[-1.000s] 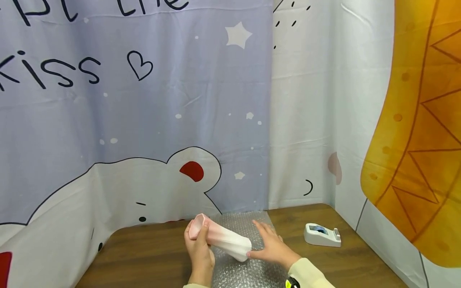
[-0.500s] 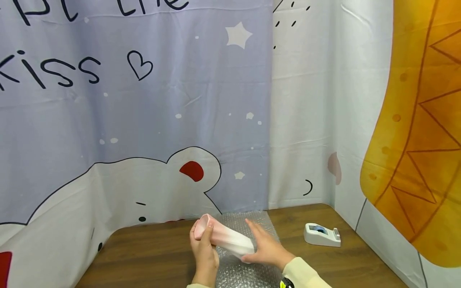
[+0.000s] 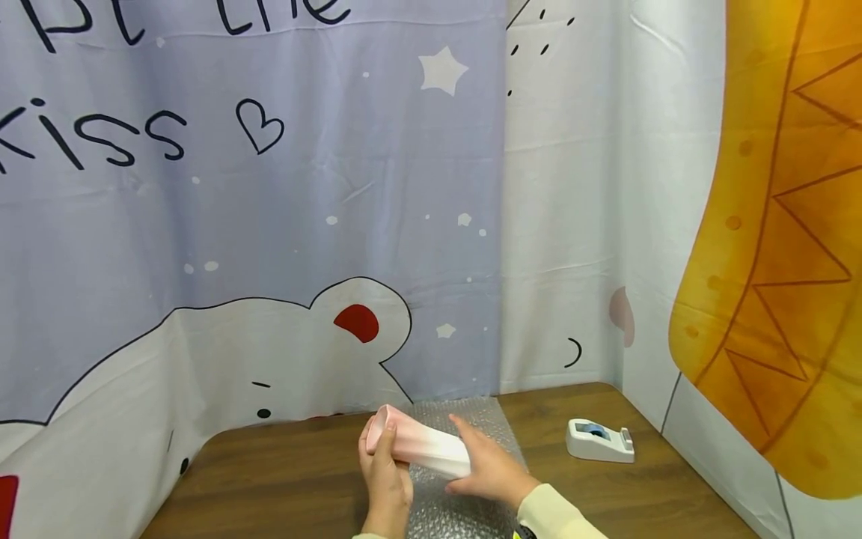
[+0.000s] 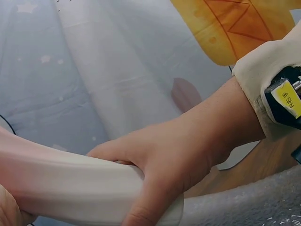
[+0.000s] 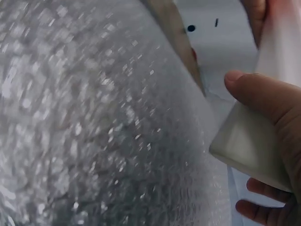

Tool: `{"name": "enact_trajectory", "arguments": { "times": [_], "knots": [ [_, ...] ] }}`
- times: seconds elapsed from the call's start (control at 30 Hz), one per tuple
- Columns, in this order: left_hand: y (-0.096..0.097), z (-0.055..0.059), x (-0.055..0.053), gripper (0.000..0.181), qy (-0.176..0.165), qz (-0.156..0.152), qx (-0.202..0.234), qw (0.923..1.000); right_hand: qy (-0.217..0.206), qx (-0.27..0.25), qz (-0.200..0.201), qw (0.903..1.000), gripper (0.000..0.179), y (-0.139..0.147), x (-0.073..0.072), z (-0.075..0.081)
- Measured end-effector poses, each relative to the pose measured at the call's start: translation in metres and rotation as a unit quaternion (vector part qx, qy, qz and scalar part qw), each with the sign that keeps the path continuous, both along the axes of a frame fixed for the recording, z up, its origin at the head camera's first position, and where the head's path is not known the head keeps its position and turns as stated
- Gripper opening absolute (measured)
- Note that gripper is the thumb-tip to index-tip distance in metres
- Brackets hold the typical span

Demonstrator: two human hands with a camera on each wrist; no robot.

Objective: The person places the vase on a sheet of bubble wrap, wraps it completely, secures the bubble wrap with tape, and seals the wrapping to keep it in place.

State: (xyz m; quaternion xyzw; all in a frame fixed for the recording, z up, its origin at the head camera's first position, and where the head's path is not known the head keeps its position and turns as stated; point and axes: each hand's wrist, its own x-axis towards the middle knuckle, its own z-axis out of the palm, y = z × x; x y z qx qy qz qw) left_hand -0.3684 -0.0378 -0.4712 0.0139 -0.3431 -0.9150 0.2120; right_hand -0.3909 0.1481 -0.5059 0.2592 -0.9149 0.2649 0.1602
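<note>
A pink-to-white vase (image 3: 431,449) with a fluted body is held tilted above a sheet of bubble wrap (image 3: 465,412). Its pink open mouth faces up and left. My left hand (image 3: 388,479) grips the mouth end, thumb along the near side. Round the white base end curls my right hand (image 3: 490,466), which covers part of it in the head view. From the right wrist, the thumb lies across the white base (image 5: 251,141) and fingertips show beyond its far edge. In the left wrist view the vase's side (image 4: 80,186) runs into the right hand.
A white tape dispenser (image 3: 599,440) with a blue roll stands on the wooden table (image 3: 283,471), right of the bubble wrap. A printed curtain (image 3: 303,187) hangs behind the table and along its sides.
The right hand has moved left and closed from spread fingers onto the vase's base. The left hand and the vase's mouth have shifted slightly right. The vase lies a little flatter.
</note>
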Motion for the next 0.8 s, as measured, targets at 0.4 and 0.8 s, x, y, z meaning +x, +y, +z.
{"name": "enact_trajectory", "arguments": {
  "times": [0.4, 0.8],
  "knots": [
    [-0.001, -0.003, -0.005, 0.042, -0.007, -0.006, 0.021, 0.9997, 0.061, 0.002, 0.014, 0.9980, 0.057, -0.002, -0.002, 0.001],
    [-0.027, -0.003, -0.017, 0.057, -0.014, -0.096, -0.182, 0.9785, 0.056, 0.042, -0.019, 0.9974, 0.064, 0.016, -0.003, 0.010]
  ]
}}
